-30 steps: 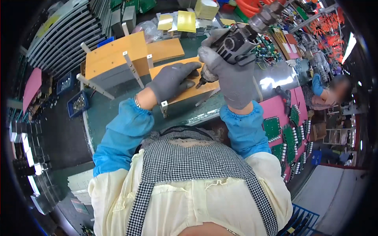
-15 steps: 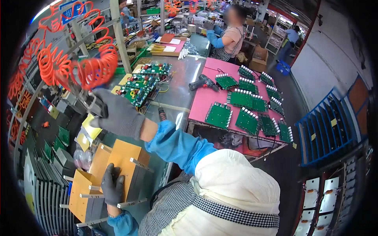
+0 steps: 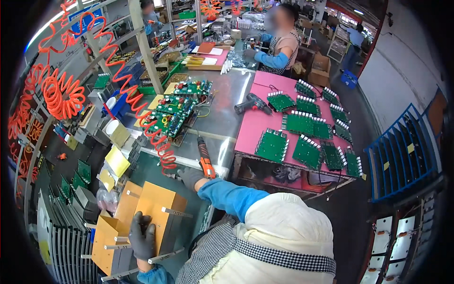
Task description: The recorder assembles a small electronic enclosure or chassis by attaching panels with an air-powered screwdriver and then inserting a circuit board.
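My left hand (image 3: 143,236), in a dark grey glove, rests on a box of yellow-brown wooden panels (image 3: 156,206), its fingers slightly bent and the thumb apart. Light metal bars (image 3: 177,212) stick out from the box edges. My right hand (image 3: 191,178), also gloved, is closed on an air tool at the end of a red coiled hose (image 3: 165,158); most of the tool is hidden by the hand. Just beyond it, an orange and black power screwdriver (image 3: 205,159) lies on the bench, apart from the box.
Green circuit boards with components (image 3: 172,111) lie ahead on the metal bench (image 3: 220,106). On the pink-topped table (image 3: 246,139) at right are several green boards (image 3: 272,145) and a cordless drill (image 3: 254,103). Another person (image 3: 283,42) works beyond. A blue rack (image 3: 402,151) stands far right.
My right hand has come down and right from the upper left, drawing the red coiled hose out toward the box. My left hand stays on the box. The view has shifted slightly.
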{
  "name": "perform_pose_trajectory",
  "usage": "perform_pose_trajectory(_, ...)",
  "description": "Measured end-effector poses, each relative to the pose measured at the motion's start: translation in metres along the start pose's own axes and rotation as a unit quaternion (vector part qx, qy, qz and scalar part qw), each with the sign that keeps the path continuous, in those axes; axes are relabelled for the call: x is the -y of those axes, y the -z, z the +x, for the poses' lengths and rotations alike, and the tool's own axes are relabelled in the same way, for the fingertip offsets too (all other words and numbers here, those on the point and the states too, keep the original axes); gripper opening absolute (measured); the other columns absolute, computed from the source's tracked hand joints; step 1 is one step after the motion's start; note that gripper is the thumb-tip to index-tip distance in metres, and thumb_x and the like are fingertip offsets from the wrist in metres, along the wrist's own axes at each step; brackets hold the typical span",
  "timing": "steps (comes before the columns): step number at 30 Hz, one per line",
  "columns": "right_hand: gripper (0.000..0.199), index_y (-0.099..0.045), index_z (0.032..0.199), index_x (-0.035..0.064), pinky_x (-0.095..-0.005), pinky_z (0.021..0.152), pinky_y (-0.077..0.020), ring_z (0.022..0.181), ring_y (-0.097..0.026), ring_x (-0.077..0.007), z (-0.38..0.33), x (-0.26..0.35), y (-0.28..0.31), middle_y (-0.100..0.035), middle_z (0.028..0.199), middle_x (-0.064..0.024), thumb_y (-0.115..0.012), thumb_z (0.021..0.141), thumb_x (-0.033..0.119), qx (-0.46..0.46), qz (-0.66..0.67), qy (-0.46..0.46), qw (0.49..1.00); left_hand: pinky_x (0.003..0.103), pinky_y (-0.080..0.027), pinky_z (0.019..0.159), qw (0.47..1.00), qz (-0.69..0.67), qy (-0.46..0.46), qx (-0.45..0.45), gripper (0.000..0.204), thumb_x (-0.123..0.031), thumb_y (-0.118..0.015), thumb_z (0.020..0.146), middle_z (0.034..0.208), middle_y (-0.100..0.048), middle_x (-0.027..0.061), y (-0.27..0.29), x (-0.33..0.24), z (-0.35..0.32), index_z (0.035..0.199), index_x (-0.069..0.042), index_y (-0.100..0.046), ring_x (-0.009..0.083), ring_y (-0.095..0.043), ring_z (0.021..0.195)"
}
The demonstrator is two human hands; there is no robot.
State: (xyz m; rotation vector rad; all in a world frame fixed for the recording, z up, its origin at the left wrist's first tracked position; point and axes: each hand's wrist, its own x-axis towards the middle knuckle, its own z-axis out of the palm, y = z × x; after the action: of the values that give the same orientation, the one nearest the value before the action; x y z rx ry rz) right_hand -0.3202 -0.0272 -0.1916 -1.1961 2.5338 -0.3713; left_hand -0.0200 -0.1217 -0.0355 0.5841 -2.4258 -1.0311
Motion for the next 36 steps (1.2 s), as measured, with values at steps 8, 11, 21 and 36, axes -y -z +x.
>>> perform_pose_trajectory(8, 0.029, -0.061, 0.121, 0.0174, -0.048, 0.085, -0.0528, 0.105, -0.065, -0.0365, 0.014, -0.003, -0.006, -0.059, 0.118, -0.0171, -0.052, 0.094, 0.021, 0.009, -0.005, 0.034, 0.999, 0.036, -0.054, 0.085, 1.0, 0.003, 0.019, -0.006, 0.05, 0.001, -0.064, 0.086, 0.108, -0.067, 0.0184, -0.001, -0.001, 0.001, 0.134, 0.003, -0.051, 0.027, -0.068, 0.097)
perform_pose_trajectory(11, 0.025, -0.062, 0.115, 0.0152, -0.0486, 0.084, -0.0528, 0.103, -0.065, -0.0376, 0.017, -0.002, -0.001, -0.059, 0.117, -0.0178, -0.053, 0.093, 0.022, -0.048, 0.015, 0.06, 0.997, 0.036, -0.054, 0.084, 1.0, 0.005, 0.013, -0.015, 0.05, 0.001, -0.064, 0.085, 0.107, -0.068, 0.0185, 0.001, -0.002, 0.001, 0.134, 0.002, -0.051, 0.0272, -0.068, 0.096)
perform_pose_trajectory(21, 0.017, -0.068, 0.094, 0.0078, -0.0495, 0.082, -0.0516, 0.098, -0.064, -0.0386, 0.062, -0.01, -0.043, -0.066, 0.099, -0.0189, -0.06, 0.082, 0.017, -0.061, 0.075, 0.211, 0.973, 0.036, -0.052, 0.092, 0.995, -0.093, 0.029, -0.03, 0.047, -0.003, -0.065, 0.09, 0.112, -0.069, 0.0143, 0.008, 0.013, -0.005, 0.135, 0.002, -0.052, 0.0244, -0.067, 0.105)
perform_pose_trajectory(36, 0.039, -0.061, 0.126, 0.0004, -0.0268, 0.079, -0.0514, 0.088, -0.064, -0.0142, 0.003, 0.014, 0.046, -0.067, 0.108, -0.0074, -0.065, 0.096, 0.026, 0.131, 0.569, 0.049, 0.81, 0.037, -0.051, 0.09, 0.602, -0.571, 0.374, -0.414, 0.046, -0.02, -0.058, 0.1, 0.12, -0.065, 0.0154, -0.017, 0.089, -0.155, 0.139, 0.002, -0.047, 0.0268, -0.063, 0.107)
